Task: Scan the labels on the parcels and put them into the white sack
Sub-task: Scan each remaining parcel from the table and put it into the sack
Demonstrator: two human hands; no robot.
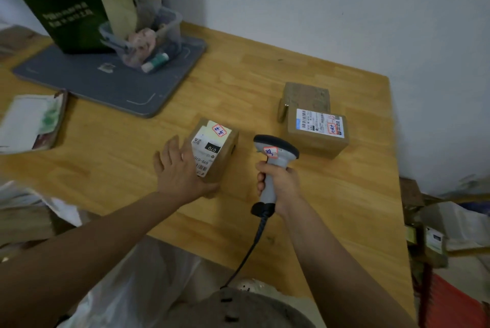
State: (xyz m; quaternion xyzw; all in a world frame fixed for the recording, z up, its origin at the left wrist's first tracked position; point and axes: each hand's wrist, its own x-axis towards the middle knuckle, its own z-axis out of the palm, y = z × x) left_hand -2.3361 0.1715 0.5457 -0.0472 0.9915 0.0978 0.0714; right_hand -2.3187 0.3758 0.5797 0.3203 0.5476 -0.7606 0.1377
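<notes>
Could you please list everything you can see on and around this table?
table: one, light wood, fills the middle
parcels: three, brown cardboard, on the table: 070 parcel nearest, blue-labelled parcel to its right, plain parcel just behind that
scanner: one, grey with black head and cable, right of the 070 parcel
mat: one, grey, far left of table
clear bin: one, transparent, on the mat
tall box: one, green and cream, on the mat
papers: one pile, white and green, left edge
sack: one, white, below the near edge
left hand: touches the 070 parcel's side
right hand: grips the scanner's handle
</notes>
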